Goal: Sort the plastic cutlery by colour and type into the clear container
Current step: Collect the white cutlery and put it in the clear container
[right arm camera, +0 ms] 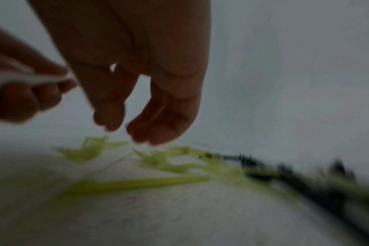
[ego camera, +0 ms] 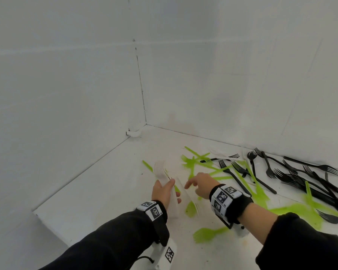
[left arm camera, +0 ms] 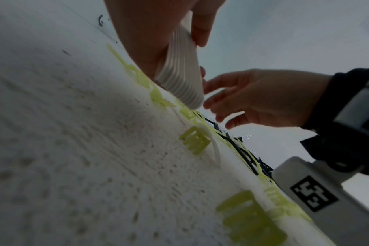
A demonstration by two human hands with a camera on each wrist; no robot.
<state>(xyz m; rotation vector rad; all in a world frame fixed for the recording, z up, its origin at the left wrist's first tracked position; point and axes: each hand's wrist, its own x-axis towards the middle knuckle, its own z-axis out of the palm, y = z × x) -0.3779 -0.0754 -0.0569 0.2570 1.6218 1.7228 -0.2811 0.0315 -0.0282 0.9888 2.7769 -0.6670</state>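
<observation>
Nearest the head camera, at 6 o'clock, both dark sleeves reach up into view. At 11 o'clock from them the left hand [ego camera: 165,191] has fingers and thumb curled round a nested stack of white forks [ego camera: 161,172], heads pointing to 12 o'clock, handle ends low by the wrist. Just beside it at 3 o'clock the right hand [ego camera: 200,184] hovers with fingers loosely spread and, as far as the blur allows, holding nothing. Between the two hands lies a loose white fork [ego camera: 189,195], long axis running from 11 to 5 o'clock, directly under the right fingertips, so I judge the right hand the nearer one to lift it. Green forks [ego camera: 209,233] and black forks [ego camera: 300,174] lie scattered toward 3 o'clock. No clear container shows in any view
</observation>
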